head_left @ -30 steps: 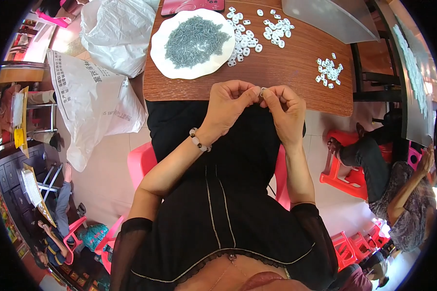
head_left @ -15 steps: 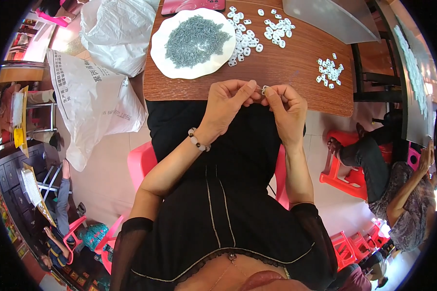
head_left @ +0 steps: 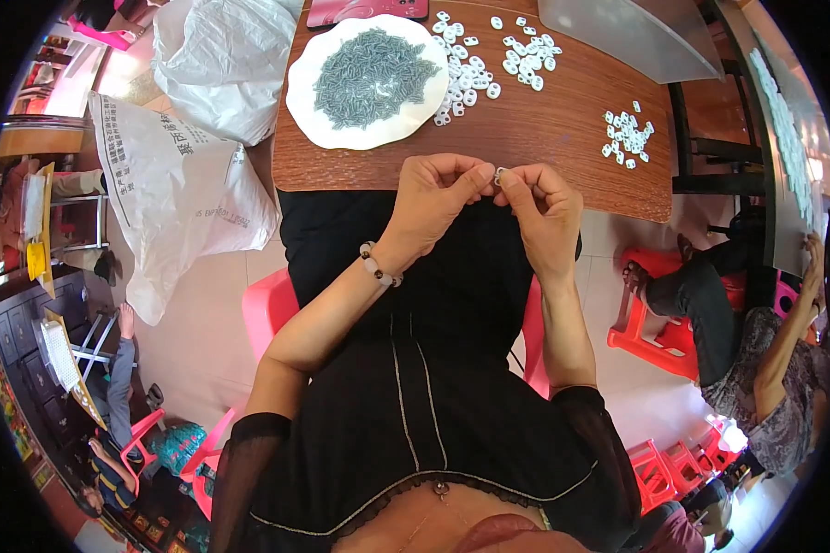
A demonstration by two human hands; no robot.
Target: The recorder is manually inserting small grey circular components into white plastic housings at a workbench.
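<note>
Just over the table's near edge, my two hands meet fingertip to fingertip. My right hand [head_left: 546, 207] pinches a small white plastic piece with holes [head_left: 499, 175] between thumb and fingers. My left hand [head_left: 433, 201] has its thumb and forefinger pressed together right beside that piece; whatever is between them is too small to make out. Beyond my left hand, a white wavy-rimmed plate [head_left: 304, 106] carries a heap of tiny grey metal pieces, which look like springs [head_left: 369, 78]. Loose white two-holed pieces [head_left: 470, 81] lie against the plate's right side.
More white pieces lie in groups [head_left: 530, 60] at the back and at the right [head_left: 627, 138] of the brown table [head_left: 563, 175]. A pink phone [head_left: 364, 11] and a grey bin-like box [head_left: 627, 37] stand far back. White sacks [head_left: 180, 184] are at left; a person [head_left: 765, 369] sits at right.
My left fingertips have drawn slightly down and to the right, beside the white piece, which has shifted a little left and down. At right, the seated person's arm has moved.
</note>
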